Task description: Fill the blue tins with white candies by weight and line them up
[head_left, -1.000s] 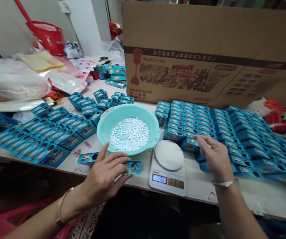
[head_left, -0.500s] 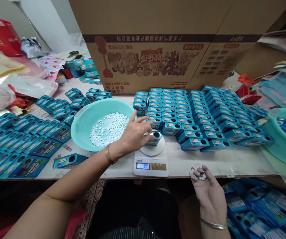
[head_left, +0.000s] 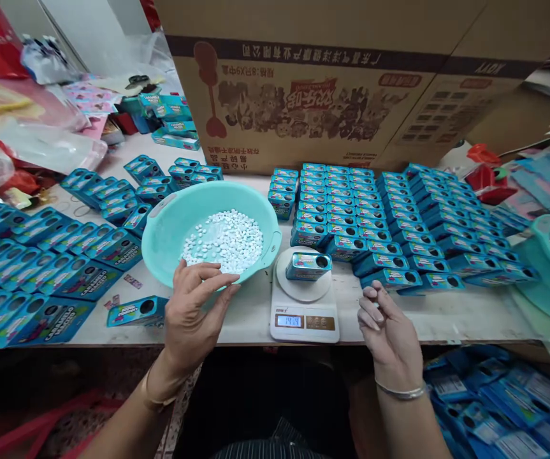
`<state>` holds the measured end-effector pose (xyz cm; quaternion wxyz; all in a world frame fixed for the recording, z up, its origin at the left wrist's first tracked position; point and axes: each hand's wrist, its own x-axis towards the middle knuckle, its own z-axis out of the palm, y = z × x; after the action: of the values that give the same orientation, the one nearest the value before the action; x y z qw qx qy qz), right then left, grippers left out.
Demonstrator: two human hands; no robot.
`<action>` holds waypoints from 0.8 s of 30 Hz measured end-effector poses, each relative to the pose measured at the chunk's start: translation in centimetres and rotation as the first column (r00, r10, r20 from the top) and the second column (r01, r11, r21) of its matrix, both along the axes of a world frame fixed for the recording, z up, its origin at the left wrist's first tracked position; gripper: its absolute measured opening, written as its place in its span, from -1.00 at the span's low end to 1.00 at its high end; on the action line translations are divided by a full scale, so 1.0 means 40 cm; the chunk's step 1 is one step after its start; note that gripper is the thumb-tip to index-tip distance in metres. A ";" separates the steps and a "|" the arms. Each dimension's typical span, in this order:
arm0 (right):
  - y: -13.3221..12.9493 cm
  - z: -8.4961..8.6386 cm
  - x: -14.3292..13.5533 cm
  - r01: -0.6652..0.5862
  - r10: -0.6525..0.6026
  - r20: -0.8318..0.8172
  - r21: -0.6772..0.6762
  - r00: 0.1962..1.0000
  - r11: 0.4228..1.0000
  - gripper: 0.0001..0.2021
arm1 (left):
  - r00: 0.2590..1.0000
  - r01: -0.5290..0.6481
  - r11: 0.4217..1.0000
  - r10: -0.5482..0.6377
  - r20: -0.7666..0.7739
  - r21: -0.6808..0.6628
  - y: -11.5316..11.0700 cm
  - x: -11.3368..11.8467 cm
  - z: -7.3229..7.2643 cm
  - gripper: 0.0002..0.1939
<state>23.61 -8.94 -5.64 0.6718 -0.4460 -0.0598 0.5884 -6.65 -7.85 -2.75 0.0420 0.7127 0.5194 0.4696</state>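
A small blue candy box (head_left: 308,266) lies on the round plate of the white digital scale (head_left: 304,326), whose lit display shows figures. My left hand (head_left: 198,309) is over the front rim of the turquoise basin (head_left: 160,255), its fingers stretched to the right and nothing visible in them. Many small white candies (head_left: 236,242) are spread over the basin's floor. To the right of the scale, my right hand (head_left: 393,331) is palm up with curled fingers around a few white candies, now mostly hidden. One separate blue box (head_left: 137,311) lies near the table edge at left.
Rows of blue boxes (head_left: 351,217) stand behind and right of the scale, and more boxes (head_left: 55,274) fill the left side. A large carton (head_left: 303,140) forms a wall at the back. Another turquoise basin (head_left: 542,255) holds blue wrapped pieces. More blue packs (head_left: 489,408) lie below the table.
My left hand has left the box on the scale and moved left and down to the basin's rim. The display went from zero to a higher figure. My right hand's fingers curled in more.
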 end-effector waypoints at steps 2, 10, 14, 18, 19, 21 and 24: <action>0.021 0.017 -0.015 -0.031 0.031 0.009 0.035 0.999 0.999 -0.78 | 0.999 0.028 0.999 -0.027 0.023 -0.022 0.004 0.010 -0.005 -0.80; 0.133 0.093 -0.107 0.032 -0.042 0.054 0.167 0.998 0.985 -0.87 | 0.964 0.246 0.966 -0.235 0.126 -0.081 0.088 0.162 0.023 -0.68; 0.174 0.105 -0.149 0.075 -0.095 0.081 0.223 0.992 0.972 -0.92 | 0.928 0.372 0.915 -0.365 0.069 -0.157 0.158 0.266 0.006 -0.58; 0.187 0.095 -0.167 0.088 -0.132 0.142 0.279 0.981 0.956 -0.89 | 0.923 0.371 0.895 -0.386 -0.011 -0.249 0.193 0.315 -0.025 -0.52; 0.188 0.092 -0.170 0.081 -0.135 0.166 0.293 0.977 0.953 -0.88 | 0.925 0.363 0.895 -0.380 -0.018 -0.259 0.195 0.317 -0.028 -0.52; 0.188 0.089 -0.176 0.067 -0.140 0.218 0.312 0.966 0.948 -0.85 | 0.930 0.352 0.900 -0.367 -0.009 -0.258 0.195 0.312 -0.028 -0.54; 0.184 0.087 -0.188 0.040 -0.149 0.304 0.336 0.941 0.941 -0.81 | 0.947 0.319 0.922 -0.320 0.034 -0.219 0.186 0.286 -0.012 -0.58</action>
<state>16.08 -1.56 -2.15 0.7447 -0.4223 -0.2442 0.4554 4.80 -0.42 -3.22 0.1965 0.7793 0.4453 0.3946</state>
